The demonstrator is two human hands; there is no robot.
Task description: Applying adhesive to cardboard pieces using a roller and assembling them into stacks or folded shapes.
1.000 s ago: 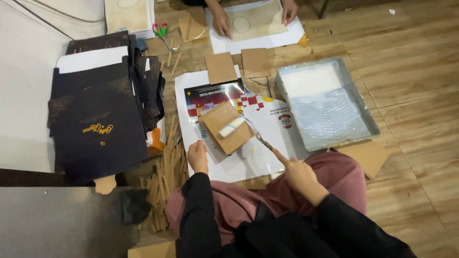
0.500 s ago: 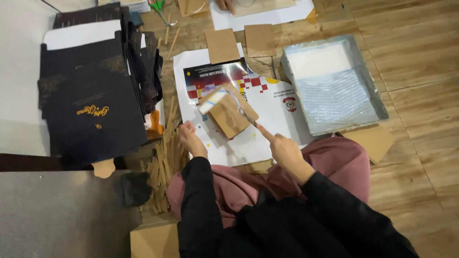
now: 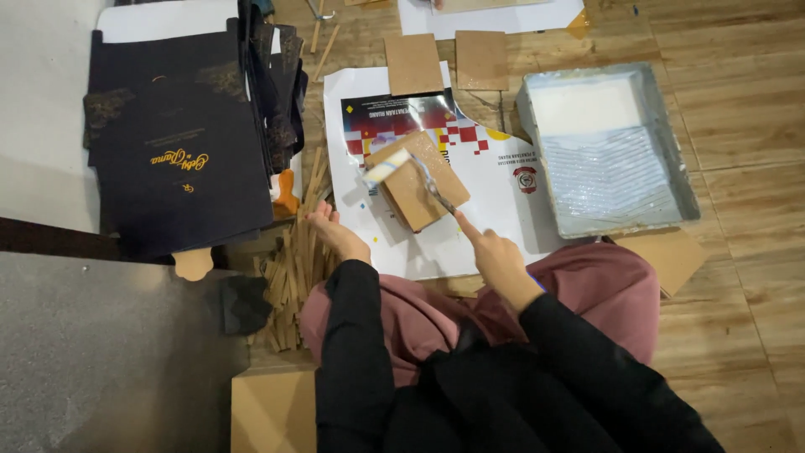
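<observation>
1. Right hand (image 3: pixel 496 256) is closed around the handle of a small paint roller (image 3: pixel 387 166), forefinger stretched out along the thin metal shaft that runs up and to the left from the knuckles.
2. The roller's pale sleeve sits at the far end of that shaft, touching the upper left corner of a brown cardboard piece (image 3: pixel 419 180).
3. That cardboard piece is a plain, matt brown rectangle, turned at an angle so one corner points away from the person. It lies flat, just ahead of the right forefinger and between the two hands.
4. Left hand (image 3: pixel 335 231) is open and flat, fingers together, pressing down on the white printed sheet (image 3: pixel 495 180) just left of the cardboard. It grips nothing, and whether it touches the cardboard's edge cannot be told.
5. The printed sheet lies under the cardboard, white with a glossy dark band and red checks at the far end.
6. Right of the right hand, a grey metal tray (image 3: pixel 610 147) holds white glue pooled at its far end.
7. Beyond the cardboard piece, two more brown cardboard rectangles (image 3: pixel 448 60) lie side by side.
8. Left of the left hand, a heap of thin cardboard strips (image 3: pixel 295 268), and further left a stack of dark folded covers (image 3: pixel 180 138) with gold lettering.
</observation>
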